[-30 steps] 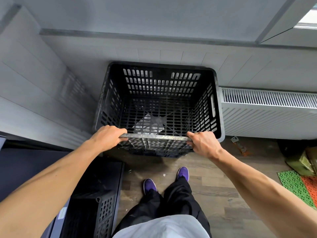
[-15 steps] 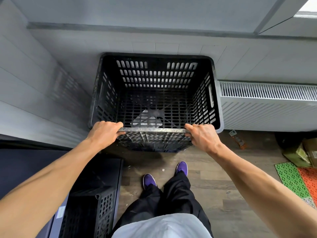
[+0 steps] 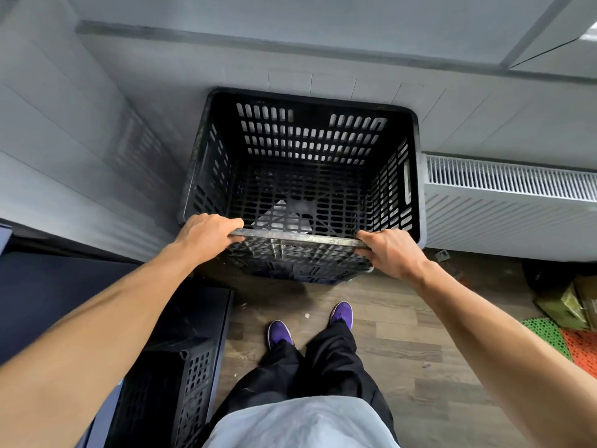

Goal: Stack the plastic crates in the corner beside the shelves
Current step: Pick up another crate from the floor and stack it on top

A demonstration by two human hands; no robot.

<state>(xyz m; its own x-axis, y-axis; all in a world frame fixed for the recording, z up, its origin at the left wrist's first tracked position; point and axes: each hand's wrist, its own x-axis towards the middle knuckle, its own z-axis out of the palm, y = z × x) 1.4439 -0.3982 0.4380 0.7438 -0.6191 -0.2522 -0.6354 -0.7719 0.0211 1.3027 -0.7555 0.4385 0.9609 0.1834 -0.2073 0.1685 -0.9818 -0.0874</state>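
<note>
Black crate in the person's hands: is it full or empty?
Empty. The black crate shows only its bare slotted bottom inside.

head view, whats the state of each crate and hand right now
black slotted plastic crate in the corner, upright, nothing inside
left hand, grips that crate's near rim, left end
right hand, grips the near rim, right end
second black plastic crate at lower left, untouched by either hand

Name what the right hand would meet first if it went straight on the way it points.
The right hand grips the crate by its near rim. Past that, it would likely cross the inside and meet the crate's far side first, though depth is unclear.
</note>
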